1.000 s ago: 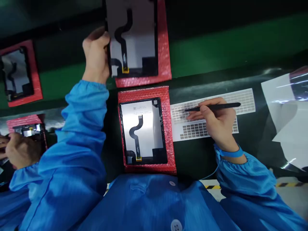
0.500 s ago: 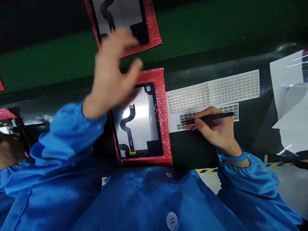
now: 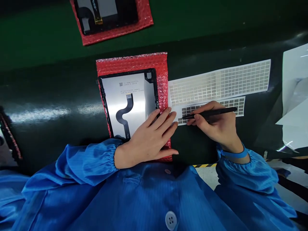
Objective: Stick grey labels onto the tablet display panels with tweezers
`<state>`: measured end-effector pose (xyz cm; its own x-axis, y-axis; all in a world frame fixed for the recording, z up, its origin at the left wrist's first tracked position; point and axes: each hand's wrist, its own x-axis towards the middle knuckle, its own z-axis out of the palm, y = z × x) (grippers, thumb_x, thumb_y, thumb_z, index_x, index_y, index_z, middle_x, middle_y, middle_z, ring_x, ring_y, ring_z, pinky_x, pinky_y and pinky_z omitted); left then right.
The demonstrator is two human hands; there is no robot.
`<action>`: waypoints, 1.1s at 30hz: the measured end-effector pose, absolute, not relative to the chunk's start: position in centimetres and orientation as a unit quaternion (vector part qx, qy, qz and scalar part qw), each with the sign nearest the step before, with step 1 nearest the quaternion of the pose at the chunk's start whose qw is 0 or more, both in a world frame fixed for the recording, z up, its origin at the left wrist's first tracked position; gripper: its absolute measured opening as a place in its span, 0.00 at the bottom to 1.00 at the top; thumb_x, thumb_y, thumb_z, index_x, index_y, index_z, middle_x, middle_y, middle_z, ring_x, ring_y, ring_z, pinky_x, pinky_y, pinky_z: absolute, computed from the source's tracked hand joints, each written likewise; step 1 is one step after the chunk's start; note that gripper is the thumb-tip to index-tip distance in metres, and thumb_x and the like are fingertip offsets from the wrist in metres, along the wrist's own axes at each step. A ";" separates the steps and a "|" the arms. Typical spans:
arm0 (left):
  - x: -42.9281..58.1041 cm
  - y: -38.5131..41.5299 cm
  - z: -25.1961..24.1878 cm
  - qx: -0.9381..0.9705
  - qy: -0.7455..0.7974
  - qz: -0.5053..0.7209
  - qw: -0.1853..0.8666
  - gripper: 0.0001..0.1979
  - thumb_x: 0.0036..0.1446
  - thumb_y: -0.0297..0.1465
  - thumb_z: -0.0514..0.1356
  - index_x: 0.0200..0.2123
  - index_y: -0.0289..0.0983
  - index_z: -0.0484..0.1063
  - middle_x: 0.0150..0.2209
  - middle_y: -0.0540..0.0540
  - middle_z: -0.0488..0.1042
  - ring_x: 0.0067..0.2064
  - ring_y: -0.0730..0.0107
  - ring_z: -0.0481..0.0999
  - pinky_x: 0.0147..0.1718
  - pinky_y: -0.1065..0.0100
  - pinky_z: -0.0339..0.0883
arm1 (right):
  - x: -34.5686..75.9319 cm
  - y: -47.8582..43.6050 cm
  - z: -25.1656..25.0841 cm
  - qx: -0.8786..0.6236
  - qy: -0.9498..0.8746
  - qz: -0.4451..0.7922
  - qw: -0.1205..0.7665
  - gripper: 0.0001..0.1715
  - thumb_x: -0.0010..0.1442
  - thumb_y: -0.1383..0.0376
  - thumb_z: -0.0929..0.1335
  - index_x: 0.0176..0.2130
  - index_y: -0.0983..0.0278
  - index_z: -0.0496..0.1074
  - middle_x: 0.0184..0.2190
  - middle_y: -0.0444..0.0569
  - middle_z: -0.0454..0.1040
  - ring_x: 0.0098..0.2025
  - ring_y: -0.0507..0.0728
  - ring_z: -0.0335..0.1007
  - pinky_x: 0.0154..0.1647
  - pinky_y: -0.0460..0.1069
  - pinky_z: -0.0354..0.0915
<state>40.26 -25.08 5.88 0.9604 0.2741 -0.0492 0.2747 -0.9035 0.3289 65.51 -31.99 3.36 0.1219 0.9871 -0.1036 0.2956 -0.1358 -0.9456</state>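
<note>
Your left hand [image 3: 150, 139] spreads over the panel [image 3: 138, 107]; your right hand [image 3: 214, 123] pinches a black tool [image 3: 218, 111] at gridded paper [image 3: 237, 103]

Left hand [image 3: 149, 138], right hand [image 3: 218, 125], that's two hands, and one tool [image 3: 216, 112] among them! Near screen [image 3: 139, 106], far screen [image 3: 108, 11], two screens for sure; a cut-off piece [image 3: 6, 147] at the left edge might make three, no telling. Near wrap [image 3: 163, 73], far wrap [image 3: 145, 12], two clear red ones. Near ribbon [image 3: 124, 117], far ribbon [image 3: 96, 9], two printed ribbons! Upper grid [image 3: 221, 84], lower grid [image 3: 237, 106], so two grids, while the white sheets [image 3: 295, 80] at far right overlap too much to count. One wristband [image 3: 234, 154], one stretch of striped tape [image 3: 204, 166], and two buttons: upper button [image 3: 167, 171], lower button [image 3: 171, 219]!
</note>
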 end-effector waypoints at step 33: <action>37.0 -23.2 6.5 0.964 0.219 0.107 0.105 0.20 0.69 0.35 0.62 0.57 0.26 0.74 0.40 0.38 0.79 0.42 0.54 0.81 0.35 0.60 0.78 | 60.1 -24.2 3.6 -0.526 -0.395 0.534 0.531 0.08 0.63 0.61 0.78 0.36 0.60 0.77 0.26 0.43 0.80 0.23 0.54 0.80 0.23 0.48 0.80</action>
